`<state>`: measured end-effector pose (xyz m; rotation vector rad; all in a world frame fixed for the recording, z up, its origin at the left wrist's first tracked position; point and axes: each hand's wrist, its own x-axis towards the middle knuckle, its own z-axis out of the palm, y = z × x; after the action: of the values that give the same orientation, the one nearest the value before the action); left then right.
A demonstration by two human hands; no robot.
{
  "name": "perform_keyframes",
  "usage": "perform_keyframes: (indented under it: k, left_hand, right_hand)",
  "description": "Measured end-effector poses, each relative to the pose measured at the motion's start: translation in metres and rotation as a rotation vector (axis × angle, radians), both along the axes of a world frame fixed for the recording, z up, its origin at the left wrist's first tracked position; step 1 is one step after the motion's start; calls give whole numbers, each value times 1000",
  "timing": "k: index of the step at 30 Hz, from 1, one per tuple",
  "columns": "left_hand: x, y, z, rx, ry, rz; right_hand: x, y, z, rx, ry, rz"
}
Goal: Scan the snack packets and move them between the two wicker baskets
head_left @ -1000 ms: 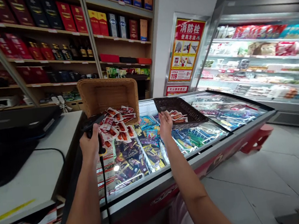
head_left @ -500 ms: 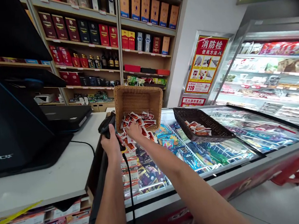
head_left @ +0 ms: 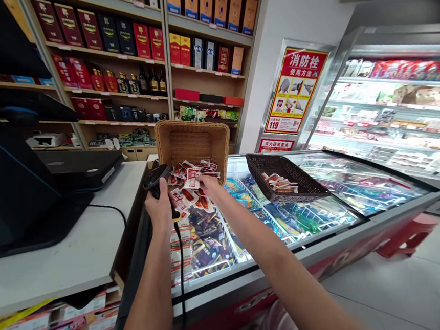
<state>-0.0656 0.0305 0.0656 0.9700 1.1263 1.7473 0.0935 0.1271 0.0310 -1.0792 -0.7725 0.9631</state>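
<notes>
In my left hand (head_left: 159,205) is a black barcode scanner (head_left: 155,177), its cord hanging down over the freezer edge. My right hand (head_left: 209,185) pinches a small white and red sausage packet (head_left: 192,178) at the mouth of a tan wicker basket (head_left: 192,131). The basket is tipped toward me. More red sausages in clear wrappers (head_left: 192,195) lie in it and spill over its front edge onto the freezer glass. The scanner's head points toward the basket, just left of the held packet.
A dark wicker tray (head_left: 302,183) with several wrapped sausages (head_left: 279,182) sits on the chest freezer (head_left: 275,270) to the right. At left is a white counter (head_left: 60,271) with a dark register (head_left: 10,193). Shelves of boxed bottles (head_left: 132,36) stand behind; a red stool (head_left: 407,236) is at lower right.
My right hand has lifted a packet out of the pile, its printed face now showing, and shifted slightly right relative to the basket. The whole view has turned a little. The scanner stays in my left hand.
</notes>
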Motion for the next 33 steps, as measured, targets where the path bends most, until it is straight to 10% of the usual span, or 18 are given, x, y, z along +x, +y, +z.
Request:
perform_keyframes:
  k: [5,11,16,24,33]
  left_hand:
    - [11,-5,3,0,51,-67]
    - [22,-6,-2,9,146,-122]
    - [31,-11,-7,34,217,-232]
    - [39,-12,-13,43,331,-383]
    - [37,-17,-12,8,400,-585]
  right_hand:
    - [61,-52,6,-132,464,165]
    - [104,-91,-17,44,624,250]
    - [112,-89,-31,142,216,236]
    - [136,-88,-44,506,-878,-351]
    - [144,-91,-45,732,-1116,-546]
